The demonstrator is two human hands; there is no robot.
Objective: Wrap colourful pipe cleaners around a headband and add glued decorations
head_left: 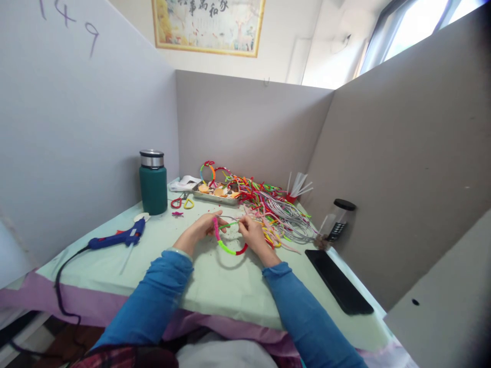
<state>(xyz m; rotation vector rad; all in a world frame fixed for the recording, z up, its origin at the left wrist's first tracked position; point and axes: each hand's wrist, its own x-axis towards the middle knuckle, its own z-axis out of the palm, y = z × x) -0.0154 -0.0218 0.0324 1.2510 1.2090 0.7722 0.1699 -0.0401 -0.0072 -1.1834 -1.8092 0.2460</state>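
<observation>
Between the two hands hangs a colourful fuzzy ring (227, 249), pink, green and red, raised a little above the table (226, 294). The left hand (205, 226) has its fingers closed round the ring's pink side; the right hand (252, 232), just apart from it, pinches by the red side, though I cannot tell exactly which part it grips. A grey strand (229, 217) runs between them.

The table's cover is pale green, a purple cloth (99, 305) showing along the near edge. Beyond the hands sit a metal tray (220, 200) and a tangled heap of fuzzy wires (257, 193). Off to their left are a glue gun (115, 238) and a green flask (153, 189); to their right, a black slab (339, 282) and a jar (337, 222). Grey partitions (249, 122) box the table in, and above hangs a picture (209, 30), with a window (414, 30) high on the right.
</observation>
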